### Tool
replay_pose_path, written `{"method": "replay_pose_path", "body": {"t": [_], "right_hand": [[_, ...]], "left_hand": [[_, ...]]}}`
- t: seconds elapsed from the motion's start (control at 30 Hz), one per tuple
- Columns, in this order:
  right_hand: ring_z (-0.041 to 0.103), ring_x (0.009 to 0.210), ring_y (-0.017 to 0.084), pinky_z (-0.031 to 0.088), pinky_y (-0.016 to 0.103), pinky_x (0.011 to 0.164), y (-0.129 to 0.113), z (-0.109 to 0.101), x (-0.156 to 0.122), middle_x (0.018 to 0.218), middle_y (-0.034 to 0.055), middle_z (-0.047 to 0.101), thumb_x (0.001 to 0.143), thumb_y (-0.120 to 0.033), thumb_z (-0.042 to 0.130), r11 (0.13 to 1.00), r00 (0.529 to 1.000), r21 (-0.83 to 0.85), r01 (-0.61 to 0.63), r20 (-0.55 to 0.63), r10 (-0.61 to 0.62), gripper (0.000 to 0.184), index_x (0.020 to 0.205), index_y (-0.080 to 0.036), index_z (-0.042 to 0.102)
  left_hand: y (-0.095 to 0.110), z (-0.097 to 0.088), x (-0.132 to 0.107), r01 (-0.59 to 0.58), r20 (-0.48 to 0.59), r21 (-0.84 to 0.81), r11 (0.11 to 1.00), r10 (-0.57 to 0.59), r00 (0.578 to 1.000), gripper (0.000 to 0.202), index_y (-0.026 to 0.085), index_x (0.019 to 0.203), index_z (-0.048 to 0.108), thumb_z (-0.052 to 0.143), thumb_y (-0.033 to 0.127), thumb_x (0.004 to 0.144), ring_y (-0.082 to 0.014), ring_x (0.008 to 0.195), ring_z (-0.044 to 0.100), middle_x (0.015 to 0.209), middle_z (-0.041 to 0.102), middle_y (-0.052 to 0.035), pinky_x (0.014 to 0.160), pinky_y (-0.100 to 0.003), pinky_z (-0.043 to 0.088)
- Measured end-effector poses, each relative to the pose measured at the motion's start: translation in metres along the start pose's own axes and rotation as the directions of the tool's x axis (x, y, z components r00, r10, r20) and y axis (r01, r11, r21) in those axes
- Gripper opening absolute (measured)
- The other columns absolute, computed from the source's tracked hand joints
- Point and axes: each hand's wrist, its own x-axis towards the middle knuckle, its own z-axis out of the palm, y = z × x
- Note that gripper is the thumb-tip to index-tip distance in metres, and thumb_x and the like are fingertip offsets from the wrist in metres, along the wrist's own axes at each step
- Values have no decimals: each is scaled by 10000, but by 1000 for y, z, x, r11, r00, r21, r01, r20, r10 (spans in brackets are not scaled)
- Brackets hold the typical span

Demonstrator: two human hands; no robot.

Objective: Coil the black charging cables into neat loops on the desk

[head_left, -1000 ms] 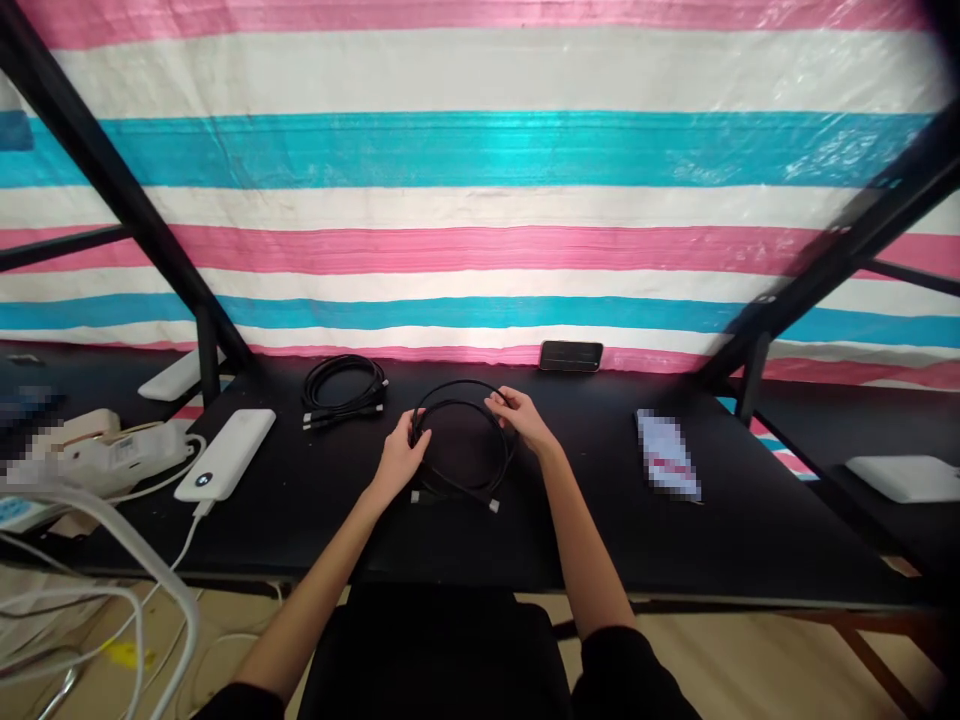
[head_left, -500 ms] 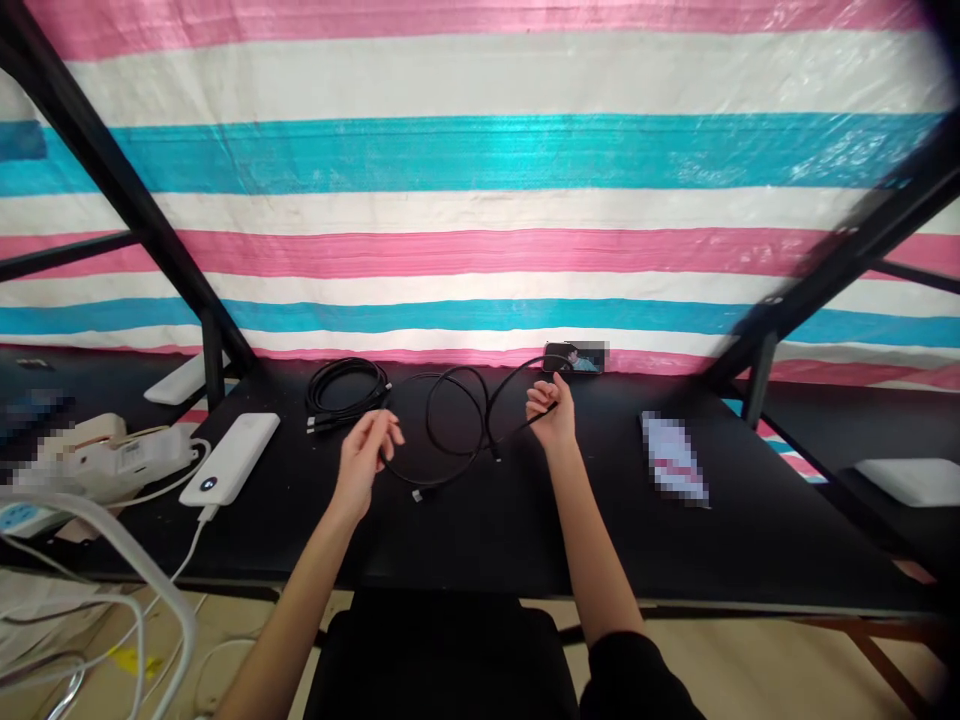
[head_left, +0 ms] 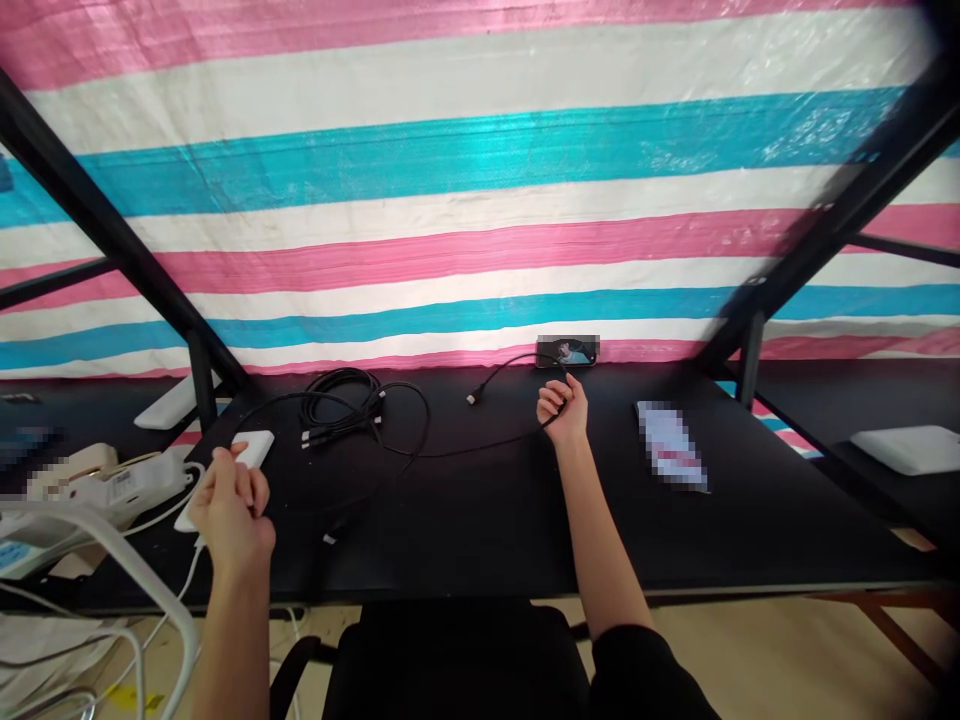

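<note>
A long black cable (head_left: 420, 440) lies uncoiled across the black table (head_left: 480, 520). My right hand (head_left: 564, 408) is closed on it near one end, and that plug (head_left: 472, 400) hangs free to the left of the hand. My left hand (head_left: 229, 505) is closed at the table's left front, over a white power bank (head_left: 253, 446), apparently pinching the cable's other stretch. The second plug (head_left: 328, 538) dangles blurred to its right. A coiled black cable (head_left: 341, 405) rests behind the loose one.
A phone (head_left: 568, 351) leans on the striped tarp at the back. A blurred packet (head_left: 670, 447) lies to the right, a white pad (head_left: 907, 448) farther right. White power strip and cords (head_left: 112, 480) crowd the left. Black frame posts (head_left: 201, 380) flank the table; a chair (head_left: 450, 660) sits below.
The looped cable has been pulled open. My left hand swept left and toward me to the power bank; my right hand stayed at the back right, holding its end.
</note>
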Motion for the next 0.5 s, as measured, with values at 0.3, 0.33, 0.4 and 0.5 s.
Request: {"method": "replay_pose_path", "body": {"t": [0.3,0.33,0.4,0.5], "right_hand": [[151,354,12,42,193,304,18,25,-5,537,-58,375,645,-502,698,907,999,-420,-43,-19,39,464,528,-196,369],[158,356,12,48,193,312,22,29,-8,529,-59,372,652,-504,700,894,997,-445,-57,19,74,445,540,-192,403],[161,364,18,60,195,330,28,38,-16,490,-73,333,673,-498,696,860,984,-503,-80,100,150,384,592,-185,489],[161,387,29,73,208,356,35,50,-28,482,-74,365,691,-462,697,801,943,-593,-85,211,256,310,772,-171,626]], "left_hand": [[8,19,-18,-247,128,67,967,237,963,349,124,497,495,639,260,784,-7,333,216,396,338,78,350,-176,151],[9,25,-22,-233,137,61,971,223,965,331,126,519,516,630,272,794,-10,339,214,391,318,84,356,-172,153],[10,36,-31,-189,154,40,981,181,972,304,129,562,549,621,300,803,-12,349,211,401,296,87,362,-167,153],[10,52,-44,-121,195,23,992,115,974,270,130,667,609,595,350,824,-15,363,204,424,272,88,372,-160,152]]}}
